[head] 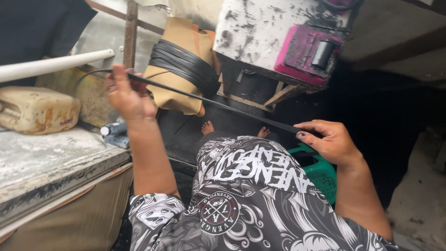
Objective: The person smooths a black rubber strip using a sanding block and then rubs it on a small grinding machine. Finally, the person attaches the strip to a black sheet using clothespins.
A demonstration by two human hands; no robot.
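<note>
We work in a cramped, grimy corner over a dark floor (186, 130), with a worn grey slab of a bench (51, 158) at near left and a stained white machine housing (269, 28) with a pink block (309, 53) at far right. On the bench sits a dirty cream jerrycan (35, 109), and a white pipe (51, 65) runs above it. Straight ahead, a brown paper bundle (179, 69) wrapped in coils of black strap leans against the machine. A green plastic stool (323, 174) shows under us at right.

We stretch a long black strap (213, 103) taut across the scene. Our left hand (127, 95) is raised at far left, fingers curled shut round one end. Our right hand (327, 139), nearer, pinches the other end between thumb and fingers.
</note>
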